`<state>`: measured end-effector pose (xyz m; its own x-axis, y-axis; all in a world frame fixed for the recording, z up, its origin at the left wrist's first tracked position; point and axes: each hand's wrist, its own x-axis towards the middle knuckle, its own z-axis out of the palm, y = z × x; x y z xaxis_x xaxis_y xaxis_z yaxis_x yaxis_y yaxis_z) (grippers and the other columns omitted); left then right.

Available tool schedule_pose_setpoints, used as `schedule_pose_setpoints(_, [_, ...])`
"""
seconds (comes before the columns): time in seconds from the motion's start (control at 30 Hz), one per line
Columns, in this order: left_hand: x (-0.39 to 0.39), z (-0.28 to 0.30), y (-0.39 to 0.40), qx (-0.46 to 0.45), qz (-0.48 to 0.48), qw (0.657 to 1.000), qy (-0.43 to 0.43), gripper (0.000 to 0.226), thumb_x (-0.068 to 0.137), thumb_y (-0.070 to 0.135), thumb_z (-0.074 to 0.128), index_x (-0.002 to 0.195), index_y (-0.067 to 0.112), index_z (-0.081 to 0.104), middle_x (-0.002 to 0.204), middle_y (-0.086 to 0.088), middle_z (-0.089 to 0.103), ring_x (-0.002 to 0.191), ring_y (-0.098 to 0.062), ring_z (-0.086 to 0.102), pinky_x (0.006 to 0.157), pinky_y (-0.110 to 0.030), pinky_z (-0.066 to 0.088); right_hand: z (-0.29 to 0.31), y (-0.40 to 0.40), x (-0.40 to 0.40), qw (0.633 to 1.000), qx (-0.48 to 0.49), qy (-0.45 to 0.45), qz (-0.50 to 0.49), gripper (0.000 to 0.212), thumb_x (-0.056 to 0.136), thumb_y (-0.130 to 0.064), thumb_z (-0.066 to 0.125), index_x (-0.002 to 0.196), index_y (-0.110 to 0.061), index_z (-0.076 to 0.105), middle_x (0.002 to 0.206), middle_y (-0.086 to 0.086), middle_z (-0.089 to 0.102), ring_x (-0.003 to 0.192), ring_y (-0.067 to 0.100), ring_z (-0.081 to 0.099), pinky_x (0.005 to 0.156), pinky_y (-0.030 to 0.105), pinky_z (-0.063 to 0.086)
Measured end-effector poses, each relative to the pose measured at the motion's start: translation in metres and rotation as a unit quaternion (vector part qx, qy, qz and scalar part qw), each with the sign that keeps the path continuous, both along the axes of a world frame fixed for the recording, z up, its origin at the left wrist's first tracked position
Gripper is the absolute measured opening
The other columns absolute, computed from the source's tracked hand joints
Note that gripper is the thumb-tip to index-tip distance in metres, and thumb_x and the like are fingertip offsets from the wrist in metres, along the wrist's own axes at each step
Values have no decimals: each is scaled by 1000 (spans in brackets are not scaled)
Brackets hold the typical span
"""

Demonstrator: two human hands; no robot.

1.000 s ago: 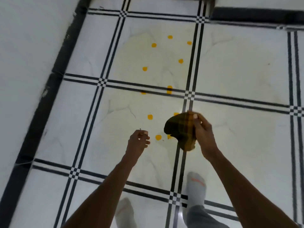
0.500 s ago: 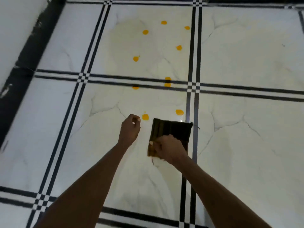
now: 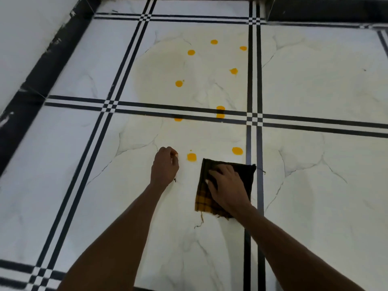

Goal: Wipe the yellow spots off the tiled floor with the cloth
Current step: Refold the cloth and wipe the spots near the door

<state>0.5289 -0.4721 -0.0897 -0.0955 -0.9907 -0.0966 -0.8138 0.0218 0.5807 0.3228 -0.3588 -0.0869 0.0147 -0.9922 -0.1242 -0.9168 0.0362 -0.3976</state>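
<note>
A dark brown and yellow checked cloth lies flat on the white tiled floor. My right hand presses on it with spread, straight fingers. My left hand is curled into a loose fist on the tile to the left and holds nothing. Several yellow spots dot the floor beyond the cloth. The nearest spot sits between my two hands, just off the cloth's far left corner. Another spot lies just past the cloth's far edge. One spot straddles the black grout line farther away.
A white wall with a black skirting runs along the left. Another black skirting closes the far right. Black double lines divide the tiles. A faint yellowish smear covers the far tile around the spots.
The cloth went from bunched in my raised right hand to spread flat on the floor. My right hand now lies flatter on it. My left hand stayed in a fist.
</note>
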Motion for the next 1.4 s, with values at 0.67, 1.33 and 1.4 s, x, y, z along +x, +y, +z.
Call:
schedule_pose_setpoints(0.67, [19, -58, -20, -186, -69, 970, -144, 38, 106, 19, 39, 138, 8, 56, 144, -16, 55, 135, -37, 49, 118, -51, 35, -45, -109, 0, 991, -25, 119, 48, 65, 108, -61, 15, 167, -33, 12, 177, 5, 1, 163, 30, -4, 121, 76, 3])
schedule_pose_setpoints(1.33, [27, -49, -11, -135, -3, 991, -7, 45, 111, 27, 31, 146, 8, 52, 159, -11, 46, 152, -27, 35, 126, -42, 27, -34, -13, 43, 965, -32, 102, 239, 65, 109, -57, 26, 167, -34, 9, 177, 0, 1, 164, 24, -5, 129, 62, 1])
schedule_pose_setpoints(1.4, [28, -47, -13, -143, -5, 990, -14, 45, 110, 26, 32, 145, 7, 54, 157, -12, 48, 152, -28, 35, 126, -41, 27, -32, 1, -2, 945, -15, 111, 309, 68, 108, -60, 28, 167, -37, 3, 177, -4, -4, 163, 21, -9, 130, 60, -1])
